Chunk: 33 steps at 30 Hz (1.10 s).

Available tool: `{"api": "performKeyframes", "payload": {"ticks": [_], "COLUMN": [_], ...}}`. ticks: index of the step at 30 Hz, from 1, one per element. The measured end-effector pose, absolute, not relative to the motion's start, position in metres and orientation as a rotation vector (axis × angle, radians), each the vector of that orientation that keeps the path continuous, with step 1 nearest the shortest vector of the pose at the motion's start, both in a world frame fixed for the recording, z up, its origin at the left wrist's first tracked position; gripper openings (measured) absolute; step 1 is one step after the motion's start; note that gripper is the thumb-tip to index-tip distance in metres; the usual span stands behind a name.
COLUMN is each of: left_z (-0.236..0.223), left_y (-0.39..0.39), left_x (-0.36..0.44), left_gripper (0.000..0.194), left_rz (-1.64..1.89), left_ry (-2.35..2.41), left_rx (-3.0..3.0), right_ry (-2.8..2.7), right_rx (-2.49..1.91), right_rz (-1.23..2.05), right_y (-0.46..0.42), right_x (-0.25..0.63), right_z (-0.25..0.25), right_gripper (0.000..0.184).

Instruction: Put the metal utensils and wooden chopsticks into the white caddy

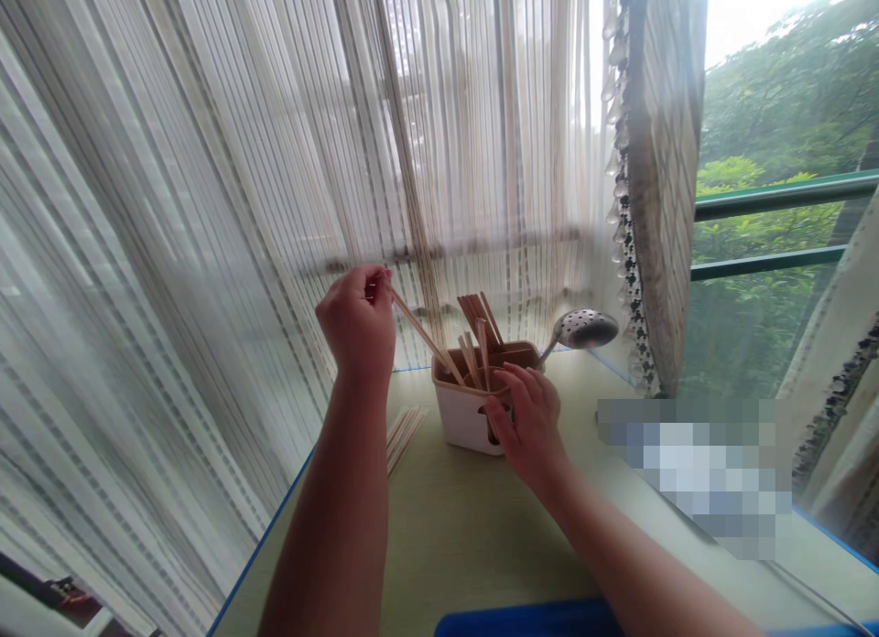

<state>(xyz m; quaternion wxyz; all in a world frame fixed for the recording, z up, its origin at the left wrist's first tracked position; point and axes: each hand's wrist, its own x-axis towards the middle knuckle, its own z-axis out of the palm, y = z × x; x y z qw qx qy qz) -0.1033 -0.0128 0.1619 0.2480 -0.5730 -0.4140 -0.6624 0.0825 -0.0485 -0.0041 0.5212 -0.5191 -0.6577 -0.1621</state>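
A white utensil holder (467, 417) with a wooden rim stands on the pale green table (467, 536), holding several wooden chopsticks (475, 330). My left hand (357, 321) is raised above and left of the holder, pinched on one chopstick (422, 335) whose lower end dips into the holder. My right hand (526, 422) rests curled against the holder's front right side, gripping its rim.
More loose chopsticks (404, 433) lie on the table left of the holder. A metal slotted ladle (583, 329) leans behind it. Sheer striped curtains (240, 207) hang left and behind; a window with a green railing (775, 198) is at right. A blurred patch (700, 472) covers the right table area.
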Motion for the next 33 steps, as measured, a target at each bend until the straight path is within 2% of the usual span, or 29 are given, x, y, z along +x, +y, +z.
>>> {"api": "performKeyframes", "payload": {"ticks": [12,21,27,33], "left_z": [0.144,0.12,0.11,0.104], "left_y": [0.01,0.033,0.05,0.062], "left_x": [-0.09,-0.088,-0.099,-0.101], "left_gripper": [0.019,0.018,0.018,0.016], "left_rz": [-1.417,-1.138,-1.174,-1.393], "left_ry": [-1.249,-1.544,-1.755,-1.743], "left_rx": [-1.843,-2.095,-2.241,-2.313], "right_ry": [-1.6,-1.597,-1.59,-1.648], "right_rx": [-1.248,-1.229,-1.243,-1.203], "right_rz": [-0.39,-0.392,-0.434,-0.504], "right_y": [-0.049,-0.049,-0.051,-0.045], "right_x": [0.082,0.082,0.084,0.089], "right_z": [-0.003,-0.003,0.0,0.012], "right_gripper": [0.036,0.036,0.032,0.034]}}
